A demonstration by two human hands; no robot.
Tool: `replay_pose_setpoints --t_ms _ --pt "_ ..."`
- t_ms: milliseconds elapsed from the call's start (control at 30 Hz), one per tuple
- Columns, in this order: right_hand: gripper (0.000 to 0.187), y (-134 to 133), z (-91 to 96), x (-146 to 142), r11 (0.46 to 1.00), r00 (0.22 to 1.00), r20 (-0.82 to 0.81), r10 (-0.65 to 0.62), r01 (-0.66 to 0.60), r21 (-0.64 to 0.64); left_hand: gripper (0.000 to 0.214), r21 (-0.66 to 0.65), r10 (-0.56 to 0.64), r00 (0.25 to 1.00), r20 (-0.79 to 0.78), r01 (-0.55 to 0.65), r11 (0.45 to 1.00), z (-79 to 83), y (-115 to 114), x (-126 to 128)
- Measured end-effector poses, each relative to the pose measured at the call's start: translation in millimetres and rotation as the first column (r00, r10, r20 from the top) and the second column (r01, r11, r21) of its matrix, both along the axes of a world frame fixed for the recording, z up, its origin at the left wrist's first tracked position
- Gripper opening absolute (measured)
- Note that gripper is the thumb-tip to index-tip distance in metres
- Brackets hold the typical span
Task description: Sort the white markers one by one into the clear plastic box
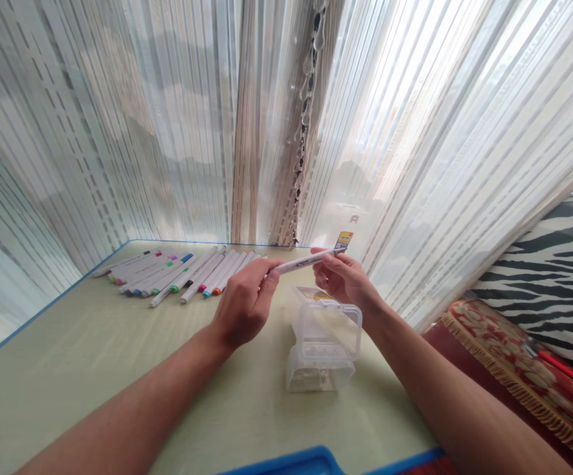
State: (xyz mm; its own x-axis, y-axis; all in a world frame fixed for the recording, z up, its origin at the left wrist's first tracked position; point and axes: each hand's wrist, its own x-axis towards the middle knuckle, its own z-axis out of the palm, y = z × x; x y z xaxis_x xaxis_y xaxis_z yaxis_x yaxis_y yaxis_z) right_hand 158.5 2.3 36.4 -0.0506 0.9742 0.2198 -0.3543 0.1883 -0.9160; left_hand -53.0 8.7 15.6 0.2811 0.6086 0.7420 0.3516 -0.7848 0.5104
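A white marker pen (300,262) with a grey end is held up between both hands, above the table. My left hand (249,297) pinches its left end, and the fingers of my right hand (343,277) are closed on its grey right end. Below them an empty-looking clear plastic case (322,349) stands on the table with its lid raised. To the left of my left hand, several white markers (207,270) with coloured ends lie side by side in a loose row.
The pale green table (118,382) has a blue edge, with a blue piece (286,462) at the front. Sheer striped curtains (177,119) hang behind it, with a beaded strand (303,119). At right are a zebra-striped cloth (548,257) and a patterned fringed cover (504,343) bearing a red object (566,369).
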Motion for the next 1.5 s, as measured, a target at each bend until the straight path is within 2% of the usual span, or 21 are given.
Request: replay_pose_setpoints --t_ms 233,533,1000,1500 --pt "0.030 0.5 0.6 0.1 1.000 0.999 -0.035 0.003 -0.002 0.001 0.026 -0.160 0.058 0.991 0.119 -0.038 0.986 1.0 -0.8 -3.2" --pt "0.023 1.9 -0.3 1.0 0.999 0.999 -0.031 -0.005 0.006 0.046 0.025 -0.244 0.112 0.969 0.220 -0.056 0.968 -0.9 1.2 -2.5" --pt "0.022 2.4 1.6 1.8 0.994 0.998 -0.007 -0.063 0.063 0.090 0.025 -0.241 0.129 0.960 0.249 -0.068 0.968 -2.4 4.4 -4.3" --pt "0.018 4.5 -2.2 3.6 0.994 0.996 0.033 -0.080 0.077 0.072 0.024 -0.221 0.055 0.960 0.275 0.007 0.975 -3.3 2.0 -5.2"
